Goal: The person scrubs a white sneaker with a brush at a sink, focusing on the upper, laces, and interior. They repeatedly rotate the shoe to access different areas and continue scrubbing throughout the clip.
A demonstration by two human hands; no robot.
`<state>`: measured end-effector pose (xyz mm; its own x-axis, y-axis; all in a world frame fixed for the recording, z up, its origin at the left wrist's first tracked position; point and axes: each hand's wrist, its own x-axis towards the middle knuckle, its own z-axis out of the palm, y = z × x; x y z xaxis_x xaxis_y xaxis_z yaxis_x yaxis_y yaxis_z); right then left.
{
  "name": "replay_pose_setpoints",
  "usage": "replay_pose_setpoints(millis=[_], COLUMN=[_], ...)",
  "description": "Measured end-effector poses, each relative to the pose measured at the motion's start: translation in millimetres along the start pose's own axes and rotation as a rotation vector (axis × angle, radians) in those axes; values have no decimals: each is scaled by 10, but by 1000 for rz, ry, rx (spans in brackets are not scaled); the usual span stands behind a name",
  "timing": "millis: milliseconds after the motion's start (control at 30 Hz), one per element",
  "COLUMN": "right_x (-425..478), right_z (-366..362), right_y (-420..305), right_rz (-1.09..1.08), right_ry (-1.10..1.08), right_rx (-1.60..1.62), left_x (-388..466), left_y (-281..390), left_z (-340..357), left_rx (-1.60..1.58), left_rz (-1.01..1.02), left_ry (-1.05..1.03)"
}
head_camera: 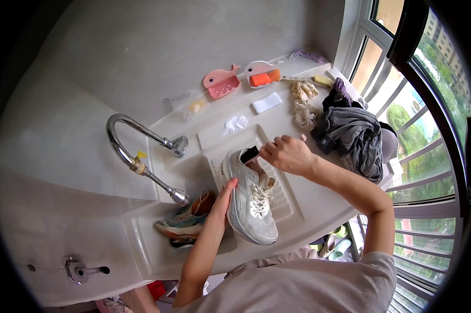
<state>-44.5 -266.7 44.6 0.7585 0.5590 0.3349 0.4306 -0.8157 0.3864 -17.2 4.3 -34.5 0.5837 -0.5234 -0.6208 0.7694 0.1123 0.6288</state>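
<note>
A pale grey-white running shoe (247, 211) with white laces is tilted over the ridged washboard (282, 195) of the sink, toe towards me. My left hand (224, 199) holds the shoe by its side, thumb on the upper. At the heel opening, the curled fingers of my right hand (285, 153) pinch the end of a dark flat piece (249, 155), which looks like an insole; most of it is hidden inside the shoe. Left of my left forearm, another sneaker (184, 223) with teal and orange parts lies in the basin (141, 238), partly covered by the arm.
A chrome faucet (120, 121) arches over the basin. Along the back stand a pink whale soap dish (221, 83) and a white one (259, 70) with orange soap. A white bar (267, 103), white powder (235, 124), cream cloths (306, 113), a brush (322, 80) and grey clothes (352, 133) lie nearby.
</note>
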Motion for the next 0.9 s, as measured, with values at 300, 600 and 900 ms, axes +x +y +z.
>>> replay_pose_setpoints(millis=[300, 600, 900], right_x=[89, 273, 408], right_z=[187, 344, 279], right_y=[-336, -447, -446], right_rz=[576, 166, 293], right_ry=[-403, 12, -114], right_rx=[640, 323, 289], left_x=[-204, -259, -431], left_y=[161, 184, 208], left_z=[38, -172, 88], left_rx=[187, 235, 119], left_rz=[405, 385, 368], left_ry=[22, -10, 131])
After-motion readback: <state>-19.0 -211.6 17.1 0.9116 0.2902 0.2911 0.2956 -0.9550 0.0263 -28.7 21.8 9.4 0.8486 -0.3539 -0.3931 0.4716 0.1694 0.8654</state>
